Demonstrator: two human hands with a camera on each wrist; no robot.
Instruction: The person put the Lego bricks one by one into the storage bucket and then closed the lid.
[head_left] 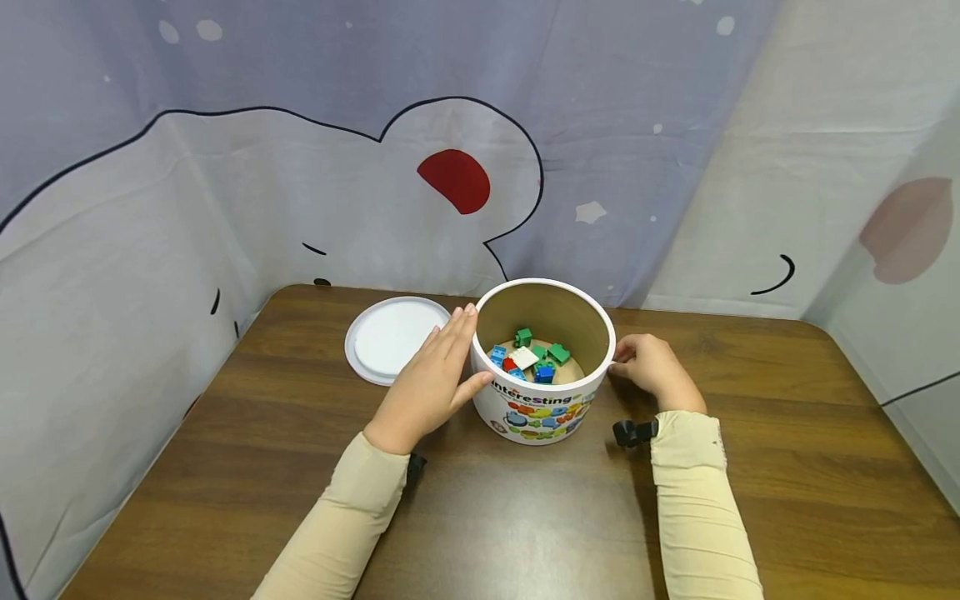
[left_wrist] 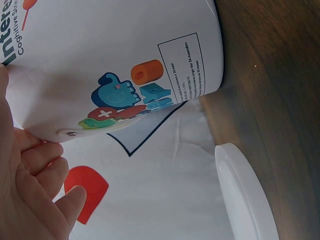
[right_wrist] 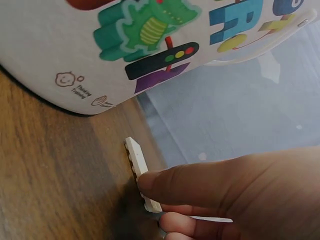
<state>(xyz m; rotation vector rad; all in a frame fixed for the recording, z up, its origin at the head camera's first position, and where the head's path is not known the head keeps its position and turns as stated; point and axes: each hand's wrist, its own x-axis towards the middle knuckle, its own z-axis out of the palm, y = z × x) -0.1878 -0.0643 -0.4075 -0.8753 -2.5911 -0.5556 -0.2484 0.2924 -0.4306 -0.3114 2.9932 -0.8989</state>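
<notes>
A white round tub [head_left: 542, 407] with colourful print stands open on the wooden table [head_left: 525, 517]. Several small green, blue, red and white bricks [head_left: 529, 358] lie on its bottom. My left hand [head_left: 435, 383] lies flat against the tub's left wall, fingers straight. In the left wrist view those fingers [left_wrist: 35, 170] touch the tub [left_wrist: 100, 50] near a handle rivet. My right hand [head_left: 654, 367] sits on the table just right of the tub. The right wrist view shows it [right_wrist: 160, 205] pinching a thin white studded plate [right_wrist: 136, 162] between thumb and fingers, beside the tub [right_wrist: 75, 45].
The tub's white round lid [head_left: 392, 337] lies flat on the table to the left of the tub, also visible as the lid [left_wrist: 245, 195] in the left wrist view. Printed cloth sheets [head_left: 225, 192] wall the table at the back and on both sides.
</notes>
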